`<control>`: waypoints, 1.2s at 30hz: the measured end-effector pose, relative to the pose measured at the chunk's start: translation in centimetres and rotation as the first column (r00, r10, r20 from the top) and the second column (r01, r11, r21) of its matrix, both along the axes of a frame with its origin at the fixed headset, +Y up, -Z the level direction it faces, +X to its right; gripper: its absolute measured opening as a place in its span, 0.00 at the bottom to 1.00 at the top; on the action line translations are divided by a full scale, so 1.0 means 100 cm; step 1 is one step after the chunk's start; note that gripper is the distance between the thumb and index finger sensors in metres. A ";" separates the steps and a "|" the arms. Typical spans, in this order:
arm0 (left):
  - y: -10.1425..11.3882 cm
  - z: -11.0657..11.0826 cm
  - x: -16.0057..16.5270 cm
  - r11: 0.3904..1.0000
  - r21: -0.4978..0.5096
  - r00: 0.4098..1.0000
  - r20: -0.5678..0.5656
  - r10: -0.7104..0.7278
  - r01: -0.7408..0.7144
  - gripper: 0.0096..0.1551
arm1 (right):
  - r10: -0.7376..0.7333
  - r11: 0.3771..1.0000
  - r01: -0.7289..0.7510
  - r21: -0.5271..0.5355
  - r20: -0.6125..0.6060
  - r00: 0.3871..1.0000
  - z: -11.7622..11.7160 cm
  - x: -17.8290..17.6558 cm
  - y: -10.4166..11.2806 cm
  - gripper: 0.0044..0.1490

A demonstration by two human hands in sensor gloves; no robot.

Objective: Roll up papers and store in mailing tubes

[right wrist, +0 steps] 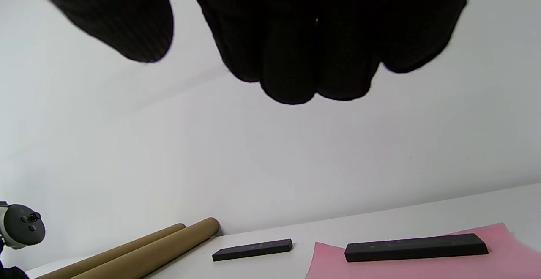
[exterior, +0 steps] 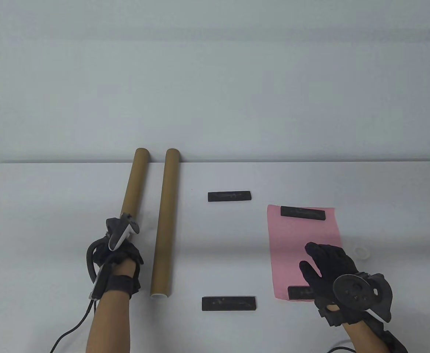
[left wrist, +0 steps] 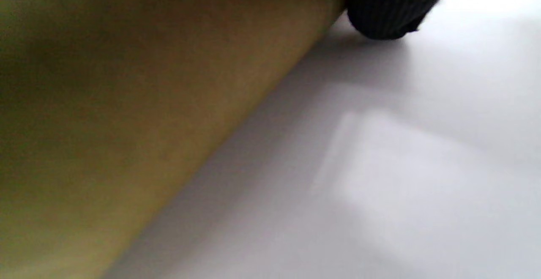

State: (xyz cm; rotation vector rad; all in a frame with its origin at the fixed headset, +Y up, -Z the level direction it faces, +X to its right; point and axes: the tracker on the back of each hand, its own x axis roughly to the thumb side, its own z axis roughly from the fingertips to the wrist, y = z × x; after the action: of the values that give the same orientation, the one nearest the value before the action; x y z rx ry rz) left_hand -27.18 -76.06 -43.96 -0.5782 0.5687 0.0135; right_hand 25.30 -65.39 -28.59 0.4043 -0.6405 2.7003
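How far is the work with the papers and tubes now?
Nothing looks finished. The pink paper sheet lies flat under two black bars. The left hand grips the left brown cardboard tube; the right hand hovers open over the sheet. Rolling and storing remain.

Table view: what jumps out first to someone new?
The pink paper at right, the only colour on the white table, pinned by a black bar at its far edge and another near bar partly under the right hand. Next, two long brown mailing tubes lying side by side at left, the left hand on the left tube. Two more black bars lie in the middle.
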 end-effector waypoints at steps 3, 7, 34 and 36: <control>0.001 0.001 -0.003 0.999 -0.009 0.999 -0.009 0.047 -0.047 0.61 | 0.000 1.000 0.000 0.009 0.000 1.000 0.001 0.000 0.001 0.40; 0.004 0.003 -0.005 0.991 -0.044 0.991 -0.024 0.128 -0.129 0.66 | 0.001 1.000 -0.001 0.014 0.005 1.000 0.001 0.001 0.002 0.40; 0.119 0.063 0.275 0.946 0.308 0.549 0.810 -0.205 -0.101 0.61 | -0.013 0.999 0.013 0.044 0.004 1.000 0.004 0.005 0.006 0.40; 0.101 0.054 0.303 0.966 0.248 0.529 0.831 -0.173 -0.074 0.60 | -0.017 0.999 0.016 0.044 0.005 1.000 0.004 0.005 0.006 0.40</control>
State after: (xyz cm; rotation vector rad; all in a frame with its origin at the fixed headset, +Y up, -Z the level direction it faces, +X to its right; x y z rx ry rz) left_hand 3.16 -65.99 -38.56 -0.2456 -0.4023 -0.2458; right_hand 25.84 -64.79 -28.20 0.4016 -0.7025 2.6766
